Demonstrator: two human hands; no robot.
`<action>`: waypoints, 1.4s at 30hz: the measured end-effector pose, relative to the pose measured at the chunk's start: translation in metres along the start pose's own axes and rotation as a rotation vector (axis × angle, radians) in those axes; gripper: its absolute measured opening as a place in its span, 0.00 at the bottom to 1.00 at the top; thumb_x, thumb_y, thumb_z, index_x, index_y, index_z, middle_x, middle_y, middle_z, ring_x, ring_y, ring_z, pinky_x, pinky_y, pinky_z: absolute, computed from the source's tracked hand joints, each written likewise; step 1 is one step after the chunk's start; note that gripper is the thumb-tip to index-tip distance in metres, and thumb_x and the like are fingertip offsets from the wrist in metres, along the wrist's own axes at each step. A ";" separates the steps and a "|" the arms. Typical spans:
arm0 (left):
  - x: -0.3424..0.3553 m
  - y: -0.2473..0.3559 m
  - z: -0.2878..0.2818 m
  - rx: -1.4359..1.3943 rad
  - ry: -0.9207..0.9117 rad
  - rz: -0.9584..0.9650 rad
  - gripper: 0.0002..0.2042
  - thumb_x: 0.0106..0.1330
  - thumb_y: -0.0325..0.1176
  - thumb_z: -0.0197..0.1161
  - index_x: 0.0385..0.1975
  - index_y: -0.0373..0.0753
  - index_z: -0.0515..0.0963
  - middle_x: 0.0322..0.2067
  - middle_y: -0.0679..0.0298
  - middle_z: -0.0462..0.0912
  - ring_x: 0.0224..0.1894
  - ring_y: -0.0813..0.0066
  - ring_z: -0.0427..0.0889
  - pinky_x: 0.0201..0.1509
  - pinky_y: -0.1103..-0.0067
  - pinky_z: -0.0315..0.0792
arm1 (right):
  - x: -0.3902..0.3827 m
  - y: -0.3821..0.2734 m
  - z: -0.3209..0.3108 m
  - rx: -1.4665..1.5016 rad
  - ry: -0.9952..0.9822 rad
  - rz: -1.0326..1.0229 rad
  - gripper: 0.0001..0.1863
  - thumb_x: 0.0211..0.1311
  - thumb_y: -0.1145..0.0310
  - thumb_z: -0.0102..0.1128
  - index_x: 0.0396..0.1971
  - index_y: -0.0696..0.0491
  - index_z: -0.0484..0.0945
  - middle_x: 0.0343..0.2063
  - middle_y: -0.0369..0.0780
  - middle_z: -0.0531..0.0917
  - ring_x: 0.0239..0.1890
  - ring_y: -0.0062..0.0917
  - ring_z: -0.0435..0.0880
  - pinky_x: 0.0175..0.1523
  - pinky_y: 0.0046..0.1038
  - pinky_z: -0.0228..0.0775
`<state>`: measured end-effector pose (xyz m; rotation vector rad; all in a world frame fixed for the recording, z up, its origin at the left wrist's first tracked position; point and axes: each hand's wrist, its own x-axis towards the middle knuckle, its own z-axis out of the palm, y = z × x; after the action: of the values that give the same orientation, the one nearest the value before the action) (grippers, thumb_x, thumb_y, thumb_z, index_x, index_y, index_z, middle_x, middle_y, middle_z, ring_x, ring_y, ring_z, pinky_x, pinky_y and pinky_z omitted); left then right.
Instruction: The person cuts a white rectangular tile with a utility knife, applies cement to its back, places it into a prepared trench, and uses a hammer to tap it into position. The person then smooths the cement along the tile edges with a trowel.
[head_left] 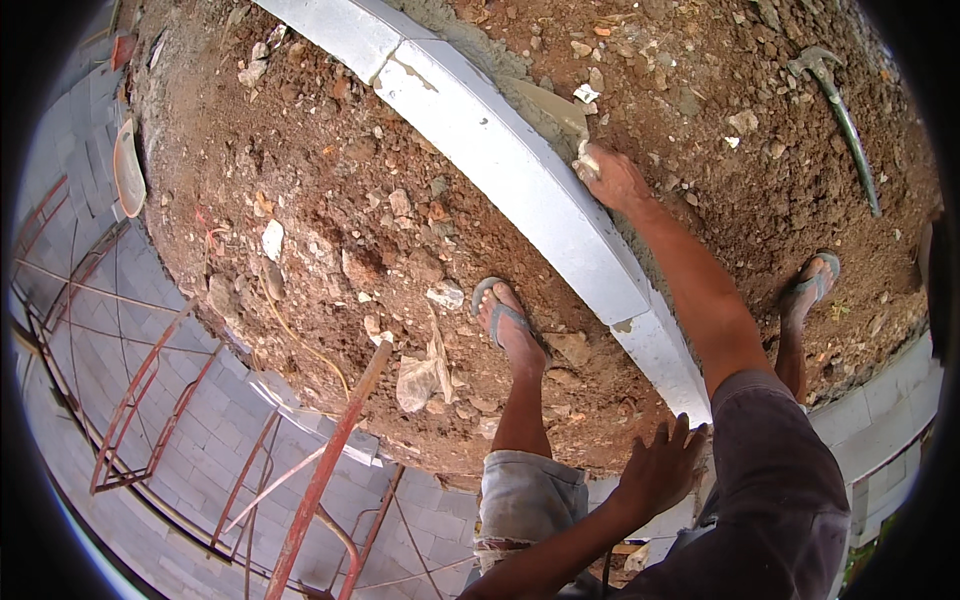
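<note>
A row of light grey curb blocks (pixel 510 150) runs diagonally across the soil, with grey mortar (pixel 470 50) along its right side. My right hand (pixel 612 178) is closed round the handle of a trowel (pixel 552 106). The trowel's mortar-coloured blade lies against the mortar strip beside the curb, pointing away from me. Near the closest end of the curb is my left hand (pixel 660 468), its fingers apart and holding nothing. Whether its fingertips touch the block I cannot tell. My sandalled feet stand on either side of the row.
A hammer-like pick (pixel 845 125) lies on the soil at the far right. Rusty red metal frames (pixel 325 470) stand at the lower left, by a grey block wall (pixel 200 440). A pale shallow pan (pixel 128 168) is at the left edge. Stones and a crumpled bag (pixel 420 380) litter the ground.
</note>
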<state>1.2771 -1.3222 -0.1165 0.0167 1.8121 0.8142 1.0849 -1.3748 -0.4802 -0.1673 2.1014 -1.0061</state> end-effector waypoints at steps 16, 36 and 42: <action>0.005 -0.007 -0.001 -0.059 -0.076 0.024 0.30 0.69 0.48 0.60 0.67 0.38 0.68 0.65 0.48 0.68 0.64 0.46 0.73 0.48 0.43 0.77 | 0.024 -0.113 -0.088 0.404 0.651 -0.126 0.17 0.70 0.67 0.60 0.55 0.57 0.76 0.35 0.45 0.83 0.33 0.35 0.84 0.38 0.33 0.77; -0.036 -0.015 -0.038 -0.037 -0.013 0.062 0.24 0.68 0.42 0.61 0.58 0.31 0.76 0.68 0.44 0.67 0.68 0.45 0.71 0.56 0.46 0.77 | 0.129 -0.076 -0.007 -0.128 0.087 0.037 0.22 0.69 0.52 0.56 0.57 0.48 0.77 0.50 0.52 0.85 0.53 0.51 0.83 0.59 0.48 0.75; -0.017 -0.002 -0.042 -0.045 -0.037 0.075 0.33 0.66 0.48 0.65 0.68 0.39 0.66 0.70 0.45 0.64 0.70 0.45 0.68 0.56 0.44 0.76 | 0.067 -0.027 -0.017 -0.177 -0.102 -0.050 0.22 0.71 0.51 0.58 0.57 0.49 0.76 0.41 0.50 0.86 0.44 0.47 0.86 0.50 0.46 0.77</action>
<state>1.2496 -1.3516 -0.0962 0.0702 1.7663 0.9022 1.0214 -1.4114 -0.4948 -0.3541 2.1000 -0.8227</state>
